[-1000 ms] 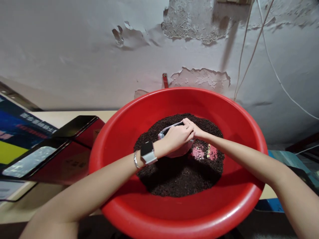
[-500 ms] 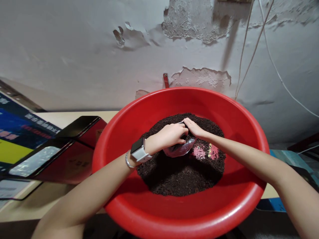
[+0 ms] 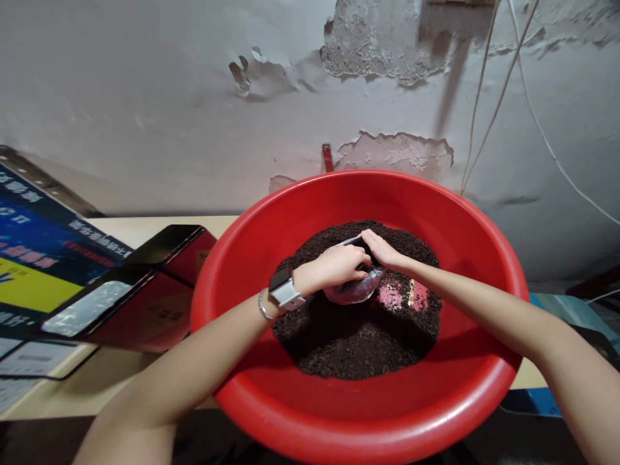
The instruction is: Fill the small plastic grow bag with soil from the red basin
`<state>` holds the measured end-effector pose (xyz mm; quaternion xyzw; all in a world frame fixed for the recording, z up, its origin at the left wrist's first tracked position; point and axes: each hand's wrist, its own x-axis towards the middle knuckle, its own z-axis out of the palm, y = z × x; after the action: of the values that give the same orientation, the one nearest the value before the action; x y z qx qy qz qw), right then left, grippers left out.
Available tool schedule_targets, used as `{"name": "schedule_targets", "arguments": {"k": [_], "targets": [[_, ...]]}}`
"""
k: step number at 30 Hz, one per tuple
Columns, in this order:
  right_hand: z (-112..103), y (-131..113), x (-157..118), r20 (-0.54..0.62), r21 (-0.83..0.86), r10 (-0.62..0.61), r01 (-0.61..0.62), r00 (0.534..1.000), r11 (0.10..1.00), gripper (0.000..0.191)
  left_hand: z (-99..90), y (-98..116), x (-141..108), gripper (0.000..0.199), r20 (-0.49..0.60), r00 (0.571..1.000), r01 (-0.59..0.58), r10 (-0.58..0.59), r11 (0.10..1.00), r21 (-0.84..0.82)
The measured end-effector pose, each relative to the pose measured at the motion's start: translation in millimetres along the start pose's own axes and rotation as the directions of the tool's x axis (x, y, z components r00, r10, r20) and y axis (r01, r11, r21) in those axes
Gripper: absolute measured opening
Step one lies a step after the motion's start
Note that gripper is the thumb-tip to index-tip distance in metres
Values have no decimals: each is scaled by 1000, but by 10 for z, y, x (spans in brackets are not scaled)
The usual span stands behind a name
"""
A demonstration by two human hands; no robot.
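Note:
A clear plastic bag (image 3: 357,292) rests on a heap of dark, dry tea-like leaves (image 3: 358,358) inside a large red basin (image 3: 358,429). My left hand (image 3: 343,265), with a watch and a bracelet on its wrist, lies over the bag's mouth, its fingers bent around the near rim. At the far right of the mouth, my right hand (image 3: 380,249) grips the bag's edge with its fingers together. Both hands nearly meet above the opening. Dark leaves partly show between them; the fingertips at the opening are partly hidden.
Dark red boxes (image 3: 145,310) and a printed board (image 3: 43,245) stand left of the basin on a pale table (image 3: 159,225). Pink printed patches (image 3: 390,294) show among the leaves. Behind is a peeling wall (image 3: 169,129) with hanging cables (image 3: 479,116).
The view has shifted slightly, so the basin and boxes sit a little further right. Both hands stay at the bag's mouth, with the left fingers slightly shifted.

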<state>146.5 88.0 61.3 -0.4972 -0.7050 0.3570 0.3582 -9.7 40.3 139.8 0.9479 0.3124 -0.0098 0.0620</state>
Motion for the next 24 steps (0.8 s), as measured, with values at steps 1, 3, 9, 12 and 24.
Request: {"name": "schedule_targets", "arguments": {"k": [1,3,9,12,24], "targets": [[-2,-2,-2,3,-3,-1,2,1000,1000,29,1,6,-1,20,-2,1000,24,-24,1000,17],[-7,-2,-4,16,0,-14,14,1000,1000,29,-14,16,-8,21,-46,997,59,-58,998,36],[1,8,1,0,-13,0,0,1000,1000,28,-66,24,-27,28,72,997,-13,16,999,-38],[2,6,-1,6,-3,-1,1,1000,1000,28,-179,21,-72,27,0,998,69,-69,998,7],[-10,65,31,-3,-16,-24,24,1000,1000,32,-204,-211,-129,67,-75,963,269,-260,950,161]]}}
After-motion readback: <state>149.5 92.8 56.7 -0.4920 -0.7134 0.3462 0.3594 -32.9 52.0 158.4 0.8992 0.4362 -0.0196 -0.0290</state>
